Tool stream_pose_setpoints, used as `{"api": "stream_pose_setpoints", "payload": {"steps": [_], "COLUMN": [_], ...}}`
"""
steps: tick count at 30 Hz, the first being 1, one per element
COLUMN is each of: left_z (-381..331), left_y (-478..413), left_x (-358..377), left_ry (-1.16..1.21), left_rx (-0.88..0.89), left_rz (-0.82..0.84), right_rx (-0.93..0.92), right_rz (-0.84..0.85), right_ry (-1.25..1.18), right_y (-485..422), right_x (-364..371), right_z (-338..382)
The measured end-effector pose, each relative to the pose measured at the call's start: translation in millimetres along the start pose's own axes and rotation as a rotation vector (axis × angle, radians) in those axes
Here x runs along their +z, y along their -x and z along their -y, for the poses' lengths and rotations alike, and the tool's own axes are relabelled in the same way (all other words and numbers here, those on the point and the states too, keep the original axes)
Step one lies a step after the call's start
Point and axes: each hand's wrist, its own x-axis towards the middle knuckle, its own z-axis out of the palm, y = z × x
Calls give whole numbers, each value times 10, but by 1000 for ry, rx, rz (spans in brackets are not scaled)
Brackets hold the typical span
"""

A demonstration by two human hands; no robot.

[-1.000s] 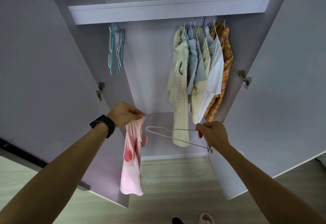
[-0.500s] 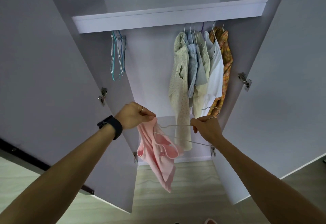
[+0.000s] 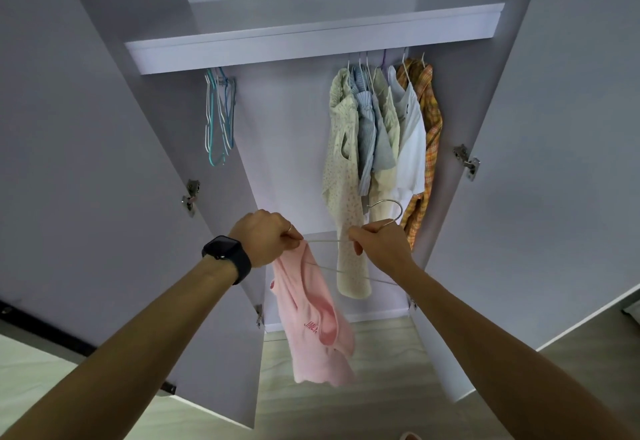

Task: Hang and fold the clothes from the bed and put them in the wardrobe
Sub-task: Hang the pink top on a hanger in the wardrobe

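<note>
Red letters beginning "JME", the rest hidden, stand on the pink top (image 3: 306, 339).

- The hanger (image 3: 360, 275) has its left end hidden in the pink top (image 3: 308, 318), under the left hand (image 3: 265, 240).
- The pink top's hem is blurred, and its red print is partly lost in a fold.
- The clothes (image 3: 377, 134) overlap, and their hooks vanish behind the shelf (image 3: 311, 44).
- A slipper (image 3: 410, 436) is cut off by the bottom edge.
</note>
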Motion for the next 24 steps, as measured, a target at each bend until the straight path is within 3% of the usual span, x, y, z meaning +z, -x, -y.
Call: {"api": "stream_pose_setpoints", "payload": {"steps": [4,8,10,12,13,15,18,21,22,24], "left_z": [47,41,-16,-111,-167,-291,-342,-330,-333,-358], "left_y": [25,93,128,108,88,54,-11,-75,-107,-173], "left_x": [-17,55,103,142,146,110,58,-26,-76,-204], "left_ry": [-108,-530,-608,-472,-291,4,25,26,39,65], "left_rx": [21,37,72,179,219,158,104,55,47,45], "left_rz": [-20,-50,-127,-203,-187,-26,-28,-162,-210,-305], "right_rx": [42,55,38,14,11,13,-116,-367,-406,-362], "right_rz": [11,22,26,48,49,20,-119,-404,-412,-235], "right_ry": [-32,-53,-45,-9,5,-21,-70,114,161,255], "right_y": [1,24,33,40,33,-6,1,91,114,116], "right_x": [-48,-20,-4,17,19,3,-54,-47,-24,42], "right_z": [-47,-26,12,89,133,186,165,-47,-135,-316]}}
